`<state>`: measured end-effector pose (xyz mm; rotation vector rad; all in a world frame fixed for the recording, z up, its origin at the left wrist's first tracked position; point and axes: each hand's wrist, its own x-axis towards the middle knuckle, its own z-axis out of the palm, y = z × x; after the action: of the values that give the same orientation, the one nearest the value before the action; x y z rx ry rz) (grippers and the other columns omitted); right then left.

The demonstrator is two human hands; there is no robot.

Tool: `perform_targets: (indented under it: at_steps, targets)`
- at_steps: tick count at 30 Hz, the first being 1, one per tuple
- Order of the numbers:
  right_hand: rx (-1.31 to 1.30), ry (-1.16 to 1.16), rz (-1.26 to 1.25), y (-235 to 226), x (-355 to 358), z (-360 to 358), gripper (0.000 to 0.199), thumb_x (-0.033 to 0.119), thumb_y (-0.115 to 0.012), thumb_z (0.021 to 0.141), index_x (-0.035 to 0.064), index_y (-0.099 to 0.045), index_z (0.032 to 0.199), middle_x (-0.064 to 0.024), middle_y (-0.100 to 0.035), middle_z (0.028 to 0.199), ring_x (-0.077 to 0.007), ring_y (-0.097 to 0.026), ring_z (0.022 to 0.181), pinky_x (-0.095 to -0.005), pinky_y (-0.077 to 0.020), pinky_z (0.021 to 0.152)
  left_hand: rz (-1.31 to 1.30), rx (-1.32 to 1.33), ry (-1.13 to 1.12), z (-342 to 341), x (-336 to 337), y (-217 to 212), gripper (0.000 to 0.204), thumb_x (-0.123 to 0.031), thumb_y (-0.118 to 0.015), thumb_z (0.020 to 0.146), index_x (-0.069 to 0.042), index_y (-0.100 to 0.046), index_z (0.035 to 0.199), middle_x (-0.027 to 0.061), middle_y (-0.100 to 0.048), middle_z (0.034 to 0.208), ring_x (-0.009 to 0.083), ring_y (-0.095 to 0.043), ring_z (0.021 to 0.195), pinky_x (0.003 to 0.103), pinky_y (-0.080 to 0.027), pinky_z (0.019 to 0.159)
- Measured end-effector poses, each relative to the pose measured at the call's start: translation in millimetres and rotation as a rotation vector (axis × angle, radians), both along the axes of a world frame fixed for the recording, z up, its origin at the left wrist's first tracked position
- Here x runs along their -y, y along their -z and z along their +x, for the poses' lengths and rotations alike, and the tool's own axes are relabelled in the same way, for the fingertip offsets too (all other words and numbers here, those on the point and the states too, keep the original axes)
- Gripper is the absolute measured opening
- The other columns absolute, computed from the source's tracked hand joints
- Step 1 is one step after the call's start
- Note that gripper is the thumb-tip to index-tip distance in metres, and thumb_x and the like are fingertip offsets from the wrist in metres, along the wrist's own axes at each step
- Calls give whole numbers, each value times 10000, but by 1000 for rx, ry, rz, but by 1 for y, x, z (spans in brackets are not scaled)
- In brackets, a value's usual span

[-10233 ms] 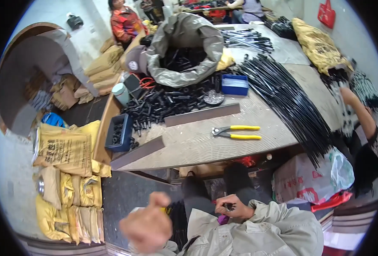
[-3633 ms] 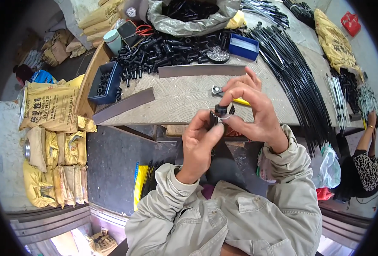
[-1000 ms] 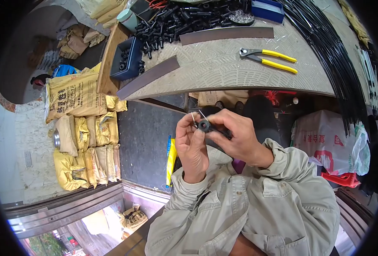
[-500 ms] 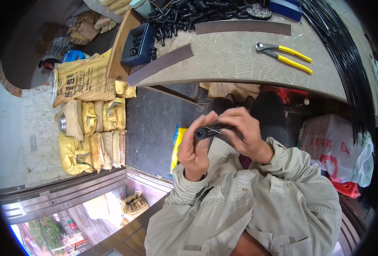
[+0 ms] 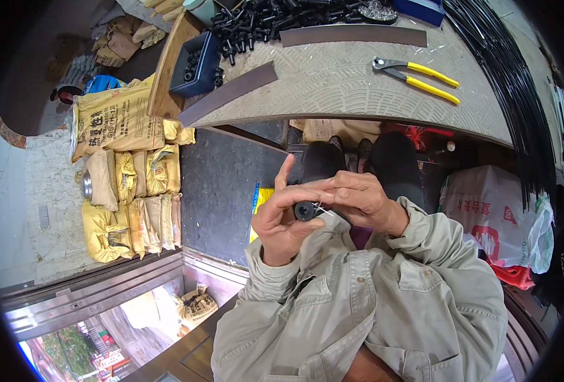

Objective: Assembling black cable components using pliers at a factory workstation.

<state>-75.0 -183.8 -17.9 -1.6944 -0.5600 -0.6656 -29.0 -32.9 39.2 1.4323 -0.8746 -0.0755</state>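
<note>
My left hand (image 5: 279,219) holds a short black plastic tube-like part (image 5: 304,211) between thumb and fingers, with its round, hollow end facing up. The left index finger points away from the grip. From the right, my right hand (image 5: 361,202) is closed, its fingertips meeting the left fingers just beside the part. Thin silvery slivers (image 5: 321,209) stick out between the part and the right hand. What the right fingers grip is hidden behind them. Both hands are above my lap, in front of the bench (image 5: 333,83).
Pincers with yellow handles (image 5: 433,74) lie on the bench beside two dark strips, one long (image 5: 352,34) and one angled (image 5: 228,94). Behind are a heap of black parts (image 5: 275,27) and a blue bin (image 5: 204,67). Black rods (image 5: 505,70) line the right; sacks (image 5: 116,121) stand left.
The black part has turned so its hollow end faces up more squarely. My left index finger has lifted away, and my right fingers have flattened over beside the part. The whole view shifted slightly.
</note>
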Motion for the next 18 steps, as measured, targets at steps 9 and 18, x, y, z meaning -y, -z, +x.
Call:
perform_targets:
  at_steps: [9,18]
  targets:
    - [-124,-256,-84,-19,33,4,333,-54,-620,675,37,-617,996,-115,-607,974,-266,-597,839,-313,-484,709,-97,-81,111,1,8,4,303,-359,-687,749,-91,-549,784,76,-653,674,224,-621,791,529,-175,1031]
    - [-389,774,-817,-37,160,26,207,127,-621,771,20,-493,894,-135,-542,1029,-317,-537,913,-366,-432,781,-205,-419,-31,-2,14,17,666,-601,-424,823,32,-464,1024,15,-401,598,99,-374,517,256,-333,484]
